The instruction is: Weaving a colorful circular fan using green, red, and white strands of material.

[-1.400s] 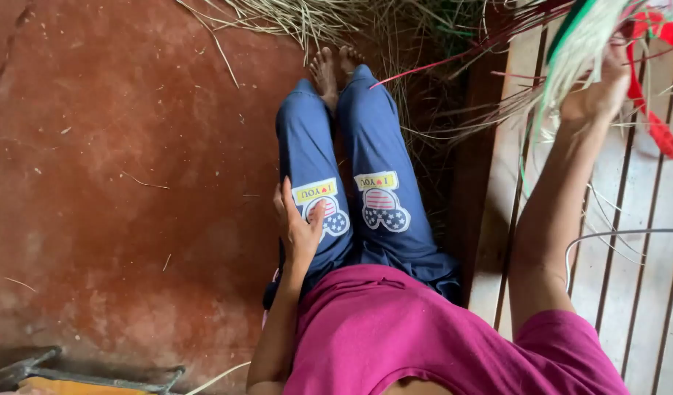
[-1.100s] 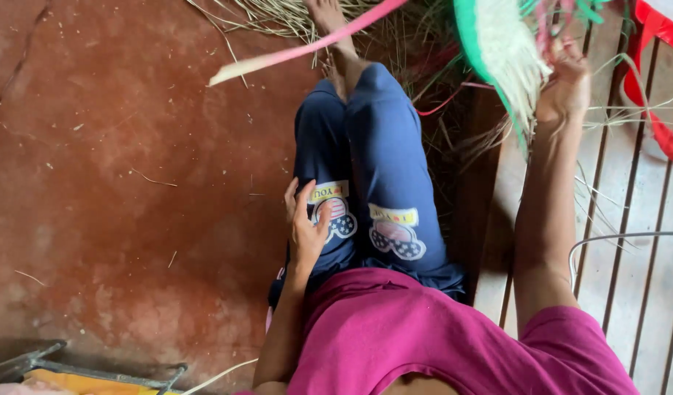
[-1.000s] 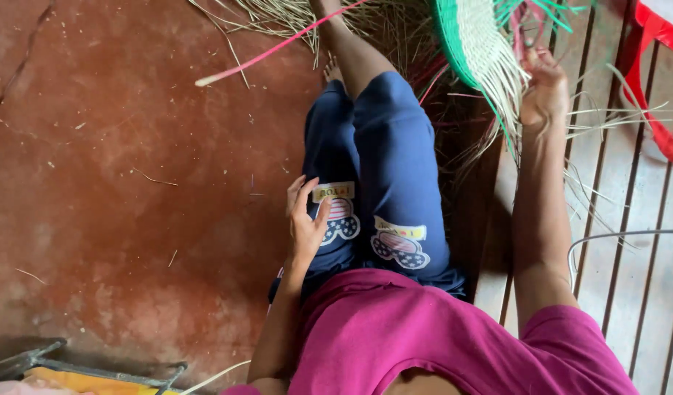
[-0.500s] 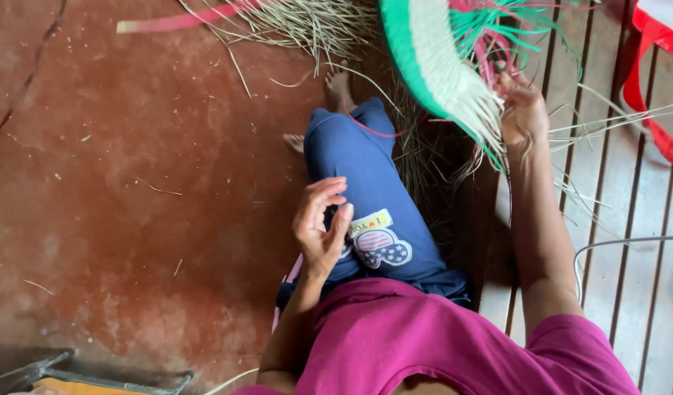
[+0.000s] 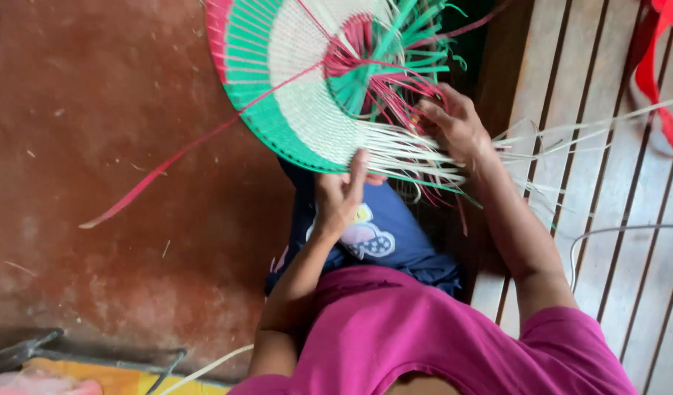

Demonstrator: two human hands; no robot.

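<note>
A round, half-woven mat [image 5: 300, 80] in green, cream and pink bands rests above my knees. Loose cream, green and pink strips fan out from its unfinished edge. My left hand [image 5: 341, 194] grips the lower rim of the mat, thumb under and fingers on top. At the right side, my right hand [image 5: 453, 124] holds the loose strips, its fingers among the pink and cream strands. One long pink strip [image 5: 153, 175] trails from the mat down onto the red floor.
I sit at the edge of a slatted wooden platform [image 5: 607, 197] on the right, legs in blue trousers [image 5: 384, 238] over a red earth floor [image 5: 95, 183]. A red plastic piece [image 5: 655, 80] lies top right, a white cable [image 5: 614, 234] crosses the slats, a metal frame [image 5: 29, 347] sits bottom left.
My right hand has swung the woven mat from the upper right down over my lap. The left hand left my knee and took hold of the mat's rim.
</note>
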